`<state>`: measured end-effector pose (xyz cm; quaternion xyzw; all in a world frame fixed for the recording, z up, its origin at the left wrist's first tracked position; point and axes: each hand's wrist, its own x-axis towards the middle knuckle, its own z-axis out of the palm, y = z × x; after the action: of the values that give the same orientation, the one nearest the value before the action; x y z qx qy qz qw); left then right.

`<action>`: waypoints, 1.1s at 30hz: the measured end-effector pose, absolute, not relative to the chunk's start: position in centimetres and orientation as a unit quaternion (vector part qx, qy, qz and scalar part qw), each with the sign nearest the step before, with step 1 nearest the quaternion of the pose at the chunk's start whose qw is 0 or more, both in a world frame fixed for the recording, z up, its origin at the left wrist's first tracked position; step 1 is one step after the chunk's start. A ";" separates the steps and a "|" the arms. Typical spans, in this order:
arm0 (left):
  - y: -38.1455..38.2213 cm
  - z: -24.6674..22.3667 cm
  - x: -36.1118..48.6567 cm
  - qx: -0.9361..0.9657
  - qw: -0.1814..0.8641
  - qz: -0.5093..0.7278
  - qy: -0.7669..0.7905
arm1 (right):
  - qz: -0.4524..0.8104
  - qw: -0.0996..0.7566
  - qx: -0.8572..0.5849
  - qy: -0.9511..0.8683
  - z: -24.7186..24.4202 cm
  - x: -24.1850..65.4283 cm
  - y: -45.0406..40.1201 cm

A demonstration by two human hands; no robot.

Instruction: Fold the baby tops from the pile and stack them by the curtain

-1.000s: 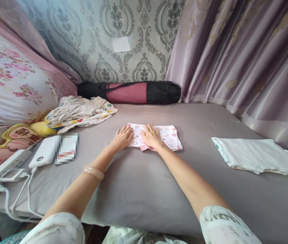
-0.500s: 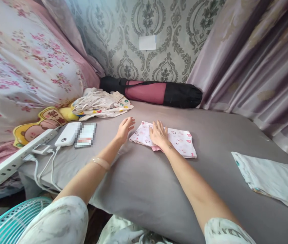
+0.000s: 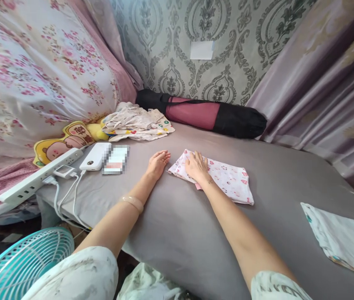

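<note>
Pink-printed cloth (image 3: 226, 179) lay folded flat on the grey sheet (image 3: 284, 179), in the middle of the view. With twelve o'clock straight away from the person, a broad stretch of sheet ran from the cloth's far edge up to a black and maroon bag (image 3: 202, 113) at twelve. Another wide stretch reached toward a folded white cloth (image 3: 342, 237) at four. Toward nine the room was narrower: the left hand (image 3: 157, 163) was just beside the cloth's end, and beyond it lay a pixelated flat object (image 3: 116, 159) and a white power bank (image 3: 97, 156). A crumpled cloth (image 3: 139, 121) sat at ten. At six the sheet continued to its near edge, which slanted from the eight o'clock side down toward five.

The printed cloth was longer than it was wide, its long axis tilted from between nine and ten to between three and four. A pink bit of fabric stuck out from its near edge by the right wrist.

The right hand (image 3: 196, 167) lay on the cloth's nine o'clock part, its grip spread, fingers toward twelve. The left hand's grip was loosely open, fingers slightly bent; whether it touched the sheet could not be told.
</note>
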<state>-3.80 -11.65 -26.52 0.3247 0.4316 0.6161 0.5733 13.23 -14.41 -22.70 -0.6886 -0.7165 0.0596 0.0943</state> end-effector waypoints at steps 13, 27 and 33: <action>-15.0 -25.7 -2.3 0.813 0.169 0.299 0.469 | 0.105 0.097 -0.658 -0.740 -23.1 13.9 -12.6; -16.0 -26.0 -2.5 0.877 0.056 0.144 0.455 | 0.112 0.064 -0.635 -0.762 -23.6 15.2 -13.7; -16.4 -25.5 -2.5 0.901 0.048 0.150 0.404 | 0.070 0.071 -0.690 -0.717 -23.0 17.9 -16.1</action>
<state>-2.48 -16.42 -25.54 0.9012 0.4036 0.1505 0.0480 17.87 -16.10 -23.00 -0.6898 -0.7171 0.0700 0.0707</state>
